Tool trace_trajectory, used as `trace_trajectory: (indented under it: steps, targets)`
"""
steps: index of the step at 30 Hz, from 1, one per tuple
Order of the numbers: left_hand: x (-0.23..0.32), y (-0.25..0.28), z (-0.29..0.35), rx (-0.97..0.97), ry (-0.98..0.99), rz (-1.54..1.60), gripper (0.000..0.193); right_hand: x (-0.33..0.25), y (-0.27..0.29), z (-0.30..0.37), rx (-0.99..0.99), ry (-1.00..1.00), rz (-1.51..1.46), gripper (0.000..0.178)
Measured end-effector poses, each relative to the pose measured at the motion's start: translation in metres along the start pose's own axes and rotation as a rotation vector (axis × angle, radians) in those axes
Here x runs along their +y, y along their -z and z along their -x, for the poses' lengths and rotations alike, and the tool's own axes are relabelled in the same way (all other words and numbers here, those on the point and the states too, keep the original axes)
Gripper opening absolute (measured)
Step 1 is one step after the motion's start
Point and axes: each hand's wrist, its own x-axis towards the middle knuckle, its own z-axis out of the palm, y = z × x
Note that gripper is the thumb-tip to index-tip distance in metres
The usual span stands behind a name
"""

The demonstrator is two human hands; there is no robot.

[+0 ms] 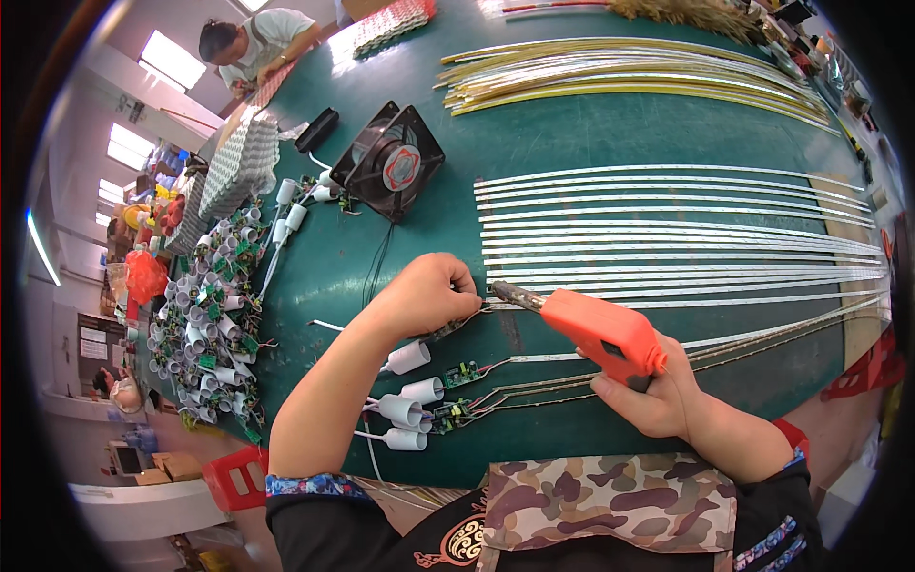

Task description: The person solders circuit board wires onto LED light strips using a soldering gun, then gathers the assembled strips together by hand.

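My right hand (658,391) is wrapped round the grip of an orange soldering gun (600,334). The gun's metal tip (505,291) points left, at the near end of a white LED strip (572,305). My left hand (440,291) is closed in a pinch at that same strip end, on a thin wire (484,307) that its fingers mostly hide. Partly under this hand lies a small circuit board (446,330). Closer to me are white lamp sockets (401,410) and green circuit boards (464,373) wired to more strips.
A black fan (391,162) stands beyond my left hand. Many sockets with boards (205,329) are heaped at the left, near stacked egg-carton trays (238,167). Parallel LED strips (667,229) and a yellowish strip bundle (629,76) cover the right. Another person (257,43) works at the far left.
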Motion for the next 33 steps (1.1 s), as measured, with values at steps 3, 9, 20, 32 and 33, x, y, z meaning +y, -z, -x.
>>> trace_trajectory:
  steps: [3, 9, 20, 32, 33]
  targets:
    - [0.003, 0.001, -0.001, 0.003, 0.014, -0.035, 0.015, 0.003, -0.004, -0.001, 0.014, -0.017, -0.028, 0.053]
    - [0.007, 0.002, -0.002, -0.012, 0.034, -0.066, 0.015, 0.002, 0.0, 0.0, -0.078, -0.126, -0.04, 0.056]
    - [0.012, 0.004, -0.004, -0.026, 0.063, -0.101, 0.015, -0.005, 0.002, 0.002, -0.04, -0.075, -0.01, 0.048]
    - [0.013, 0.005, -0.004, -0.033, 0.085, -0.109, 0.014, 0.002, -0.002, 0.005, 0.03, -0.047, -0.074, 0.052]
    - [0.013, 0.005, -0.003, -0.037, 0.088, -0.109, 0.014, 0.002, -0.001, 0.005, 0.031, -0.036, -0.074, 0.052]
